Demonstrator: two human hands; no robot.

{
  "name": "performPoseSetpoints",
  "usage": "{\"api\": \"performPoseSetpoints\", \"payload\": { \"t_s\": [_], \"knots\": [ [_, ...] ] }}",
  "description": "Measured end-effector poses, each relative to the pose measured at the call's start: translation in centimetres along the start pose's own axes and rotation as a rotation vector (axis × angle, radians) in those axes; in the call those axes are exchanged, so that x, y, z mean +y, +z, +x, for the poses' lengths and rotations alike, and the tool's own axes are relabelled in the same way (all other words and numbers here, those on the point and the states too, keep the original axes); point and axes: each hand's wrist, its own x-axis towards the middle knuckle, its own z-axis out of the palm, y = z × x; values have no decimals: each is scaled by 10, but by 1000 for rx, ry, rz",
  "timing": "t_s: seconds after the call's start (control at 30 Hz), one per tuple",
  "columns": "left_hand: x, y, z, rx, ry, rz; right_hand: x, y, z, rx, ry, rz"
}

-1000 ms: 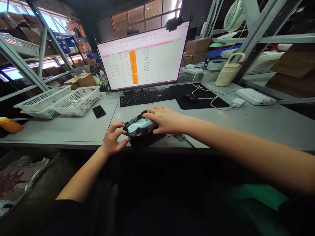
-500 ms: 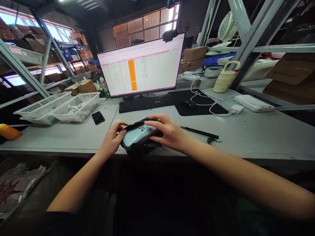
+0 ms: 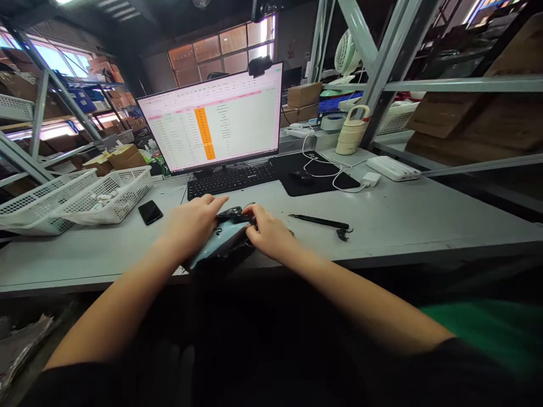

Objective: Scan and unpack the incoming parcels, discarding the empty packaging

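A black plastic mailer bag (image 3: pixel 224 240) with a pale blue item showing inside lies at the near edge of the grey table (image 3: pixel 407 220). My left hand (image 3: pixel 190 223) rests on top of its left part, fingers stretched toward the bag's far end. My right hand (image 3: pixel 267 232) pinches the bag's upper right edge with fingers curled. A black pen (image 3: pixel 318 221) lies on the table just right of my right hand.
Behind the bag stand a black keyboard (image 3: pixel 231 180) and a monitor (image 3: pixel 216 124) showing a spreadsheet. A black phone (image 3: pixel 150 212) and white mesh baskets (image 3: pixel 85 198) sit at left. A mouse on a black pad (image 3: pixel 316 178), a white charger and cables lie at right. Metal shelving frames both sides.
My left hand moved from the bag's left end up onto its top. My right hand slid from the top to the upper right edge. The view shifted right.
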Motion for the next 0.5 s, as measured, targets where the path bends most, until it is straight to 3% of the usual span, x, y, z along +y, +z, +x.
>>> {"api": "performPoseSetpoints", "payload": {
  "t_s": [0.17, 0.5],
  "knots": [
    [15, -4, 24, -114, 127, 87, -1, -1, 2, 7, 3, 14],
    [18, -23, 38, -285, 267, 109, -13, -15, 11, -73, -72, 128]
  ]
}}
